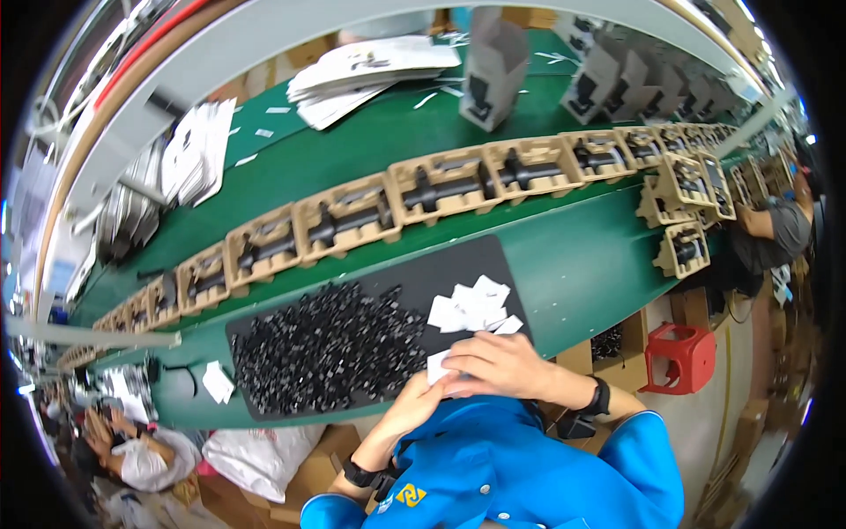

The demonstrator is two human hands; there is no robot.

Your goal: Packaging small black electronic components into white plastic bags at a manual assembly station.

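My left hand (418,402) and my right hand (497,361) meet at the near edge of a black mat (480,256). Between them is a small white card or packet (436,367), partly covered by my fingers. Both hands are closed around it, the right one's fingers bent over the left one's fingertips. Just beyond lies a loose spread of similar white pieces (469,306). To the left, a large heap of small black parts (330,351) covers much of the mat; their exact kind is too small to tell.
Beyond the mat runs a curved row of brown moulded trays (352,236) holding black parts. Grey boxes (495,70) and white sheet stacks (370,75) stand farther back. Trays are piled at right by another person's arm (775,225). A red stool (679,360) stands right; another person sits left.
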